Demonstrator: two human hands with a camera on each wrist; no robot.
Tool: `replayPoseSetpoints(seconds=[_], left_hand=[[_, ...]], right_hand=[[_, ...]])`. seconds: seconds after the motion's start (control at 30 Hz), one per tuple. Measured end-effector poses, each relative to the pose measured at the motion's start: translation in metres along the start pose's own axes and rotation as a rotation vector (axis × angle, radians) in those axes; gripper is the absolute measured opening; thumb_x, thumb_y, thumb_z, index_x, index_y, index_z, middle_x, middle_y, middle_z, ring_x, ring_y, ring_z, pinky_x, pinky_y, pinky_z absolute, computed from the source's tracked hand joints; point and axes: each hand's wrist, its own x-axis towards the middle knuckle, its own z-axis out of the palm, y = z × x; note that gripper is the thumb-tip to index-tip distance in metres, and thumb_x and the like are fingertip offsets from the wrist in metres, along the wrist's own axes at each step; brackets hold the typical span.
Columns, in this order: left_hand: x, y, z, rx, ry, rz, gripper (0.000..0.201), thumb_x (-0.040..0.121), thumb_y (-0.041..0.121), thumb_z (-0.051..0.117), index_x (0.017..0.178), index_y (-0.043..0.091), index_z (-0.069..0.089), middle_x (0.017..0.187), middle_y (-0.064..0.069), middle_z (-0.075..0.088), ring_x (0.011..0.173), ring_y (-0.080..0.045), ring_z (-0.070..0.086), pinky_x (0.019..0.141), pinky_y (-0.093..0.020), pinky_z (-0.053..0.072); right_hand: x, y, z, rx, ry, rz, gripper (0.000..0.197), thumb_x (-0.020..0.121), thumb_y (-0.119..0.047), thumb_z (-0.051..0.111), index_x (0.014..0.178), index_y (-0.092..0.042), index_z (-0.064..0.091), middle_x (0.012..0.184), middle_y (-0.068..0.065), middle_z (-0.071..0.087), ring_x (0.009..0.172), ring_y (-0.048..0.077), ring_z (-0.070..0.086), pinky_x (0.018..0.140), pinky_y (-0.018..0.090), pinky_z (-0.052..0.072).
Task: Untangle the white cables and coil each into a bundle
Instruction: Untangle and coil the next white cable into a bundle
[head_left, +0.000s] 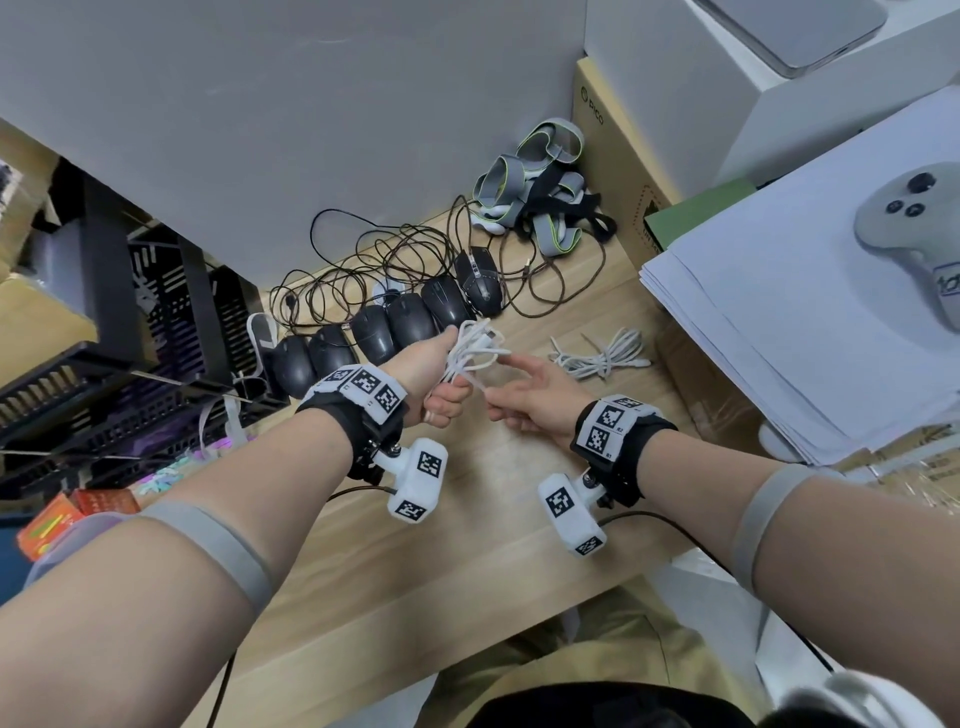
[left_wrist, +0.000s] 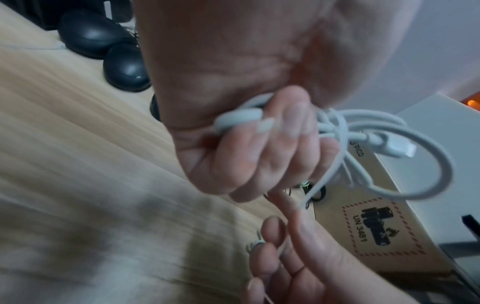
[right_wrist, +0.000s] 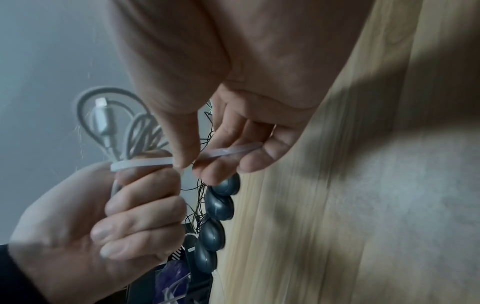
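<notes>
A: From the head view, what do you hold?

B: Your left hand (head_left: 436, 387) is closed as a fist around a bunch of white cable (head_left: 475, 348), lifted above the wooden surface (head_left: 467, 519). Your right hand (head_left: 530, 395) is just beside it, with the fingers half stretched toward the loops. A second white cable (head_left: 602, 356) lies on the surface to the right, already gathered in a loose bundle, well apart from your hands.

A: And behind the hands?

B: A row of black mice (head_left: 384, 332) with thin dark wires (head_left: 384, 260), then grey straps (head_left: 540, 197) near a cardboard box (head_left: 618, 171). A pale controller (head_left: 919, 228) rests on a stack of paper (head_left: 779, 312) at the right.

A: What does the left wrist view show?

B: Your left hand (left_wrist: 246, 123) has its fingers (left_wrist: 262, 156) curled tight on the white cable (left_wrist: 389, 144); several loops and a white plug (left_wrist: 397, 148) stick out beyond the fist. Below, your right hand (left_wrist: 293, 257) shows, a bit blurred.

A: And the right wrist view?

B: Your right hand (right_wrist: 233, 133) pinches one strand of the white cable (right_wrist: 145, 162) between thumb and forefinger. This strand crosses over the top of your left hand (right_wrist: 103, 216), which grips the stems of the loops. The plug (right_wrist: 102, 115) hangs among the loops, and the mice (right_wrist: 215, 218) stand in a line by the surface (right_wrist: 337, 205).
</notes>
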Motion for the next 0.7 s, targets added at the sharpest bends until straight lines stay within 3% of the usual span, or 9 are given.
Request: replayPoseSetpoints(seconds=[0.07,0.13,0.23,0.33,0.4,0.47,0.57,0.7], left_hand=[[-0.001,0.001,-0.002,0.004,-0.125,-0.038,0.073,0.099,0.067,0.010,0.055,0.015,0.037,0.039,0.003,0.029,0.030,-0.011,0.028,0.037,-0.015,0.023],[-0.003,0.003,-0.002,-0.025,-0.236,-0.066,0.070,0.101,0.059,0.017,0.050,0.016,0.039,0.037,0.003,0.030,0.029,-0.010,0.030,0.035,-0.015,0.027],[-0.005,0.004,-0.004,-0.048,-0.300,-0.088,0.051,0.093,0.040,0.035,0.048,0.016,0.038,0.037,0.003,0.029,0.029,-0.010,0.030,0.034,-0.016,0.028],[-0.005,0.006,-0.007,-0.087,-0.272,-0.119,0.054,0.095,0.036,0.033,0.045,0.018,0.037,0.037,0.003,0.029,0.030,-0.010,0.029,0.036,-0.018,0.021],[-0.004,0.005,-0.011,-0.100,-0.235,-0.138,0.056,0.099,0.036,0.029,0.046,0.018,0.034,0.037,0.003,0.029,0.030,-0.011,0.028,0.036,-0.018,0.020],[-0.005,0.005,-0.013,-0.109,-0.270,-0.155,0.050,0.095,0.031,0.033,0.047,0.017,0.035,0.037,0.003,0.030,0.030,-0.011,0.030,0.037,-0.017,0.022],[-0.007,0.006,-0.015,-0.086,-0.316,-0.165,0.042,0.088,0.028,0.037,0.048,0.015,0.039,0.038,0.002,0.031,0.031,-0.011,0.031,0.041,-0.017,0.017],[-0.006,0.008,-0.015,-0.065,-0.371,-0.197,0.043,0.087,0.029,0.036,0.047,0.014,0.044,0.038,0.003,0.033,0.031,-0.011,0.033,0.043,-0.019,0.012]], right_hand=[[0.001,-0.002,-0.004,-0.014,-0.063,-0.002,0.057,0.085,-0.001,0.071,0.133,-0.022,0.049,0.072,0.004,0.070,0.069,0.013,0.066,0.061,0.023,0.049],[0.001,-0.004,-0.005,-0.016,-0.122,-0.010,0.039,0.086,0.000,0.068,0.122,-0.012,0.058,0.071,0.002,0.070,0.067,0.012,0.064,0.059,0.021,0.047],[0.003,-0.006,-0.002,-0.063,-0.141,-0.054,0.019,0.087,-0.001,0.068,0.104,-0.010,0.066,0.073,0.002,0.070,0.065,0.011,0.061,0.056,0.020,0.044],[0.007,-0.007,-0.001,-0.085,-0.101,-0.076,0.025,0.086,-0.002,0.070,0.110,-0.001,0.064,0.076,0.008,0.069,0.063,0.012,0.059,0.054,0.021,0.044],[0.009,-0.007,0.000,-0.087,-0.093,-0.072,0.020,0.087,0.000,0.067,0.107,-0.003,0.064,0.073,0.006,0.066,0.057,0.009,0.056,0.051,0.019,0.043],[0.010,-0.007,0.002,-0.070,-0.104,-0.077,0.026,0.087,0.002,0.067,0.112,-0.001,0.061,0.071,0.002,0.063,0.053,0.007,0.054,0.049,0.019,0.043],[0.012,-0.009,0.003,-0.041,-0.119,-0.069,0.035,0.088,0.002,0.065,0.122,0.005,0.057,0.081,0.004,0.059,0.057,0.007,0.051,0.051,0.019,0.041],[0.010,-0.009,0.004,0.028,-0.136,-0.028,0.031,0.090,0.006,0.060,0.120,0.007,0.059,0.076,0.006,0.051,0.055,0.007,0.045,0.048,0.016,0.036]])
